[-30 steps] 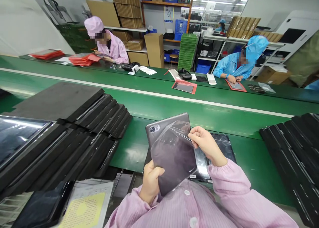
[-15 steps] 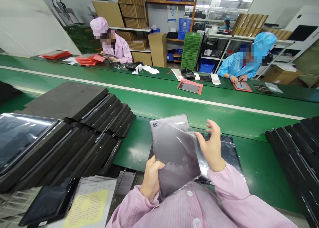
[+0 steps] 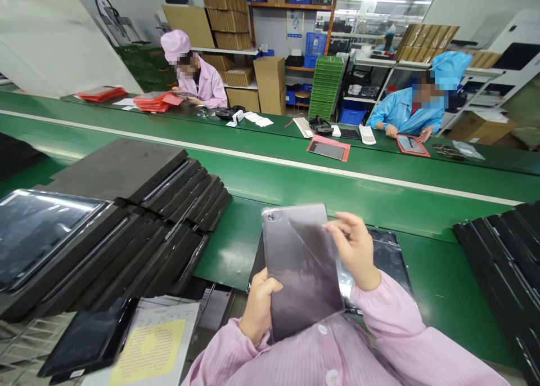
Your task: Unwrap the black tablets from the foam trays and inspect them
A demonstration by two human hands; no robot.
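My left hand (image 3: 260,306) grips a grey tablet (image 3: 301,284) by its lower left edge, thumb on the back panel. The tablet's back faces me, tilted, with a round camera at its top left corner. Clear plastic film (image 3: 310,242) covers the back, with a diagonal crease on its upper right part. At the tablet's upper right edge, my right hand (image 3: 352,248) pinches the film's edge between thumb and fingers. Behind the tablet and my right hand lies a dark, shiny tablet-like panel (image 3: 386,256), partly hidden.
Stacked black foam trays (image 3: 122,172) with tablets stand at left, more black trays (image 3: 493,262) at right. A green conveyor (image 3: 261,175) crosses ahead. Below left are a dark tablet (image 3: 88,335) and a yellow printed sheet (image 3: 149,349). Two co-workers (image 3: 208,88) sit across the belt.
The film's raised upper corner has come down flatter over the tablet's back. My right hand's spread fingers have drawn in towards the thumb. The co-worker in blue has moved their hands apart.
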